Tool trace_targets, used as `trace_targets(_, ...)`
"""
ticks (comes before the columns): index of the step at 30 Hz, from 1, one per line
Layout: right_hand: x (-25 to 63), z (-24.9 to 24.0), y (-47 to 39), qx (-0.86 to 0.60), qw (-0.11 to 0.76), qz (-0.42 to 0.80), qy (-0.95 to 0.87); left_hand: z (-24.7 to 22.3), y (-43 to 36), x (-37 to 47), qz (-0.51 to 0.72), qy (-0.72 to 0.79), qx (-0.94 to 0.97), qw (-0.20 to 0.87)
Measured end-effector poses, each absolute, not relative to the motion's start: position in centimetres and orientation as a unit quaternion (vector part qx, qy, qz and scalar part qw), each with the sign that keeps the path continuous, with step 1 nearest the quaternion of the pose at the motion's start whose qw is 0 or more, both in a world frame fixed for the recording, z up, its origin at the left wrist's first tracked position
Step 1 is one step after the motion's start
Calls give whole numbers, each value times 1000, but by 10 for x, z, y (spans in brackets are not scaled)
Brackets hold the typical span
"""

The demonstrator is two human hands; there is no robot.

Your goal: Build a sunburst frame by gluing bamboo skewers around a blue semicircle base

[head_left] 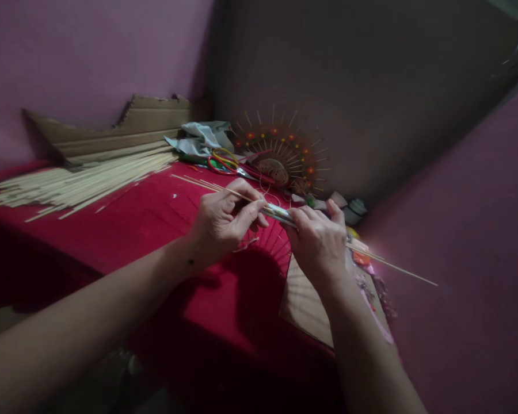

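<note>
Above the red cloth, my left hand (228,218) pinches thin pale sticks (194,181) between thumb and fingers. Their ends stick out to the upper left. My right hand (317,233) is closed around a shiny, light-coloured wrapped piece (277,213) that spans the gap between the hands, in line with the sticks. More stick ends (397,267) come out beyond my right hand toward the lower right. What lies under the right fingers is hidden.
Many loose sticks (90,178) lie at the left on the red cloth (155,213), before torn cardboard (121,135). Scissors (224,163) and a decorated stick fan (285,144) are at the back. A flat board (306,299) lies below my right hand.
</note>
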State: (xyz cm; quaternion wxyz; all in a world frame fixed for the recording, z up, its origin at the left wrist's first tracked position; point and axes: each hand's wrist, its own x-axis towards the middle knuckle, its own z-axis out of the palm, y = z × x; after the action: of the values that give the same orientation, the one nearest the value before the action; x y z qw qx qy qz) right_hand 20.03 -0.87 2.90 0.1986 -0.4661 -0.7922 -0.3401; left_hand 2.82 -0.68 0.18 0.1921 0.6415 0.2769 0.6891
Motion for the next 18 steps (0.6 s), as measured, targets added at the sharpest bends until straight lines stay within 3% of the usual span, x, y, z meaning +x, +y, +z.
trace_targets(7,202,28,-8,-460,199,-346,-793,-4,0,25,658,270,692,122)
trace_targets(15,205,25,-6,-443,208,-360,-795,-2,-7,24,494,256,807,-198)
trace_targets(18,206,24,-4,-441,206,-363,-794,-3,-6,23,441,242,823,-264)
